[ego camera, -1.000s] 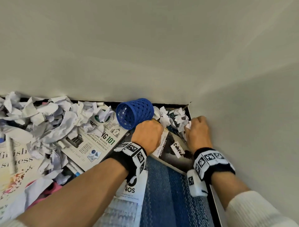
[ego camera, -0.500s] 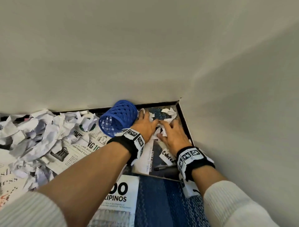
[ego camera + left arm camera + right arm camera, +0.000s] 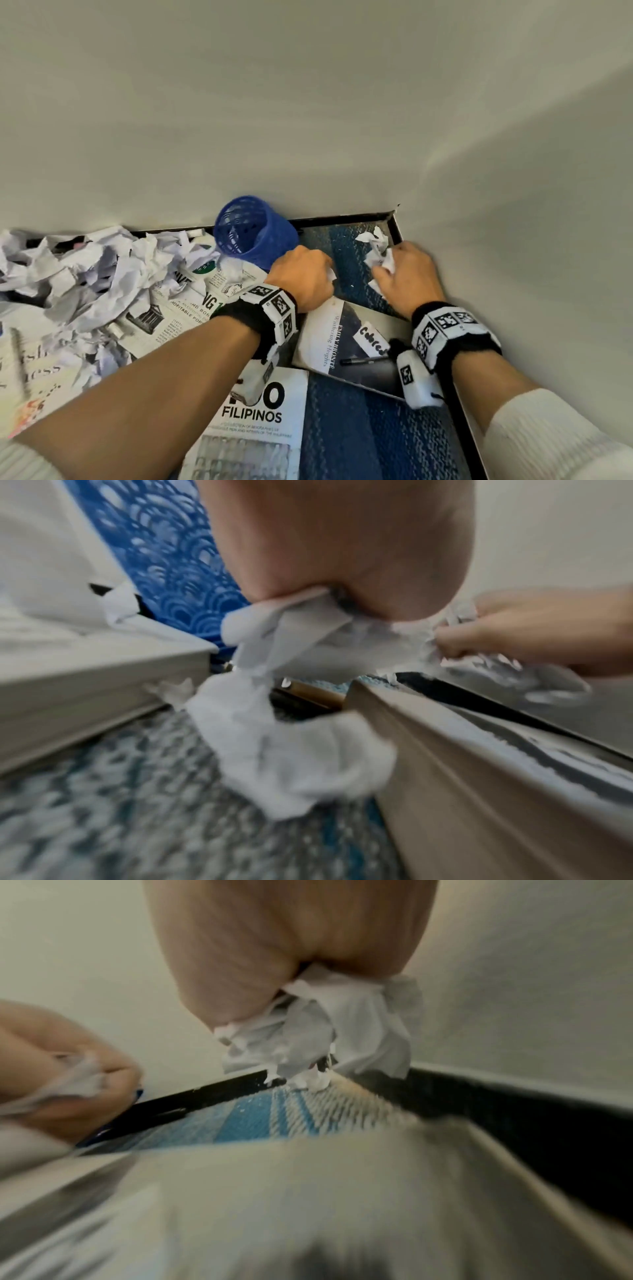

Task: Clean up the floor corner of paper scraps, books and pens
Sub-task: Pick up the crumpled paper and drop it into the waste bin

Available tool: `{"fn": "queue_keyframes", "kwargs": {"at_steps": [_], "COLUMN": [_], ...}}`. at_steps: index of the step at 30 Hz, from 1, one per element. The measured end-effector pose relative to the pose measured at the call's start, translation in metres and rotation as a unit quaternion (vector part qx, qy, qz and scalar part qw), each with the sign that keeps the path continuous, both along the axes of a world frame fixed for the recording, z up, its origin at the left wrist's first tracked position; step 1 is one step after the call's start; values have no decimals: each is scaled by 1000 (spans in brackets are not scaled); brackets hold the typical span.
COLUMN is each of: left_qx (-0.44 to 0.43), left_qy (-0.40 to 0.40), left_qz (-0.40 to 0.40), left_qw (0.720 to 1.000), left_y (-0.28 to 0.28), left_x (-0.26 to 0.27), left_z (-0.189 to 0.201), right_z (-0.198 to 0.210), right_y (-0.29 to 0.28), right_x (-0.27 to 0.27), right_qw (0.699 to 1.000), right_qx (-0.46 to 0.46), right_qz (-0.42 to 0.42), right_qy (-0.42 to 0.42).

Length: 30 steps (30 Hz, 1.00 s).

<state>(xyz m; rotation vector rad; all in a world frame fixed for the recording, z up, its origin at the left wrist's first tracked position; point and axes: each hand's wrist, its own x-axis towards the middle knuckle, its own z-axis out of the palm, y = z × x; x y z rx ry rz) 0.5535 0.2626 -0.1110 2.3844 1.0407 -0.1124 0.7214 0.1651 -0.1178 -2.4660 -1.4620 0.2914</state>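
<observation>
My left hand (image 3: 305, 274) is curled round a bunch of white paper scraps (image 3: 301, 631) beside the blue mesh pen holder (image 3: 253, 236), which lies on its side against the wall. My right hand (image 3: 404, 274) grips more crumpled scraps (image 3: 378, 255) in the floor corner; the right wrist view shows the scraps (image 3: 329, 1031) hanging from the fist. A loose scrap (image 3: 371, 236) lies by the skirting. Below my hands lies a grey book (image 3: 346, 342) with a black pen (image 3: 364, 359) on it.
A big heap of crumpled paper (image 3: 96, 274) covers books at the left. A white book marked FILIPINOS (image 3: 253, 431) lies on the blue carpet (image 3: 359, 438). Black skirting (image 3: 342, 219) and two white walls close the corner.
Both hands went from flat on the scraps to closed fists that hold them and have drawn apart. The corner carpet now shows bare, and the camera has shifted.
</observation>
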Motion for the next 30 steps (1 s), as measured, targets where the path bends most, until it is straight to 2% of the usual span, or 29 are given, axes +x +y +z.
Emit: {"fn": "queue_keyframes", "kwargs": {"at_steps": [4, 7, 10, 15, 18, 22, 26, 30], "left_qx": [9, 39, 75, 70, 68, 58, 48, 25], "left_qy": [-12, -6, 13, -4, -22, -57, -80, -90], "left_qz": [5, -2, -20, 12, 5, -17, -40, -87], "left_qw": [1000, 999, 997, 997, 997, 997, 995, 992], "left_y": [-6, -10, -9, 0, 2, 1, -17, -55], "left_x": [-14, -29, -47, -70, -82, -92, -90, -86], "left_z": [-3, -8, -11, -1, 12, 26, 44, 63], "right_z": [8, 0, -7, -10, -6, 16, 49, 82], "right_y": [28, 41, 45, 39, 37, 21, -17, -68], "right_x": [6, -2, -9, -15, -25, -43, -76, -109], "right_qw": [997, 988, 977, 978, 986, 999, 984, 973], "right_qx": [-27, -119, -191, -184, -140, -5, 70, 73], "right_qz": [13, 67, 55, 46, 30, -44, -130, -175], "right_qy": [-78, -78, -73, -92, -87, -15, 98, 133]}}
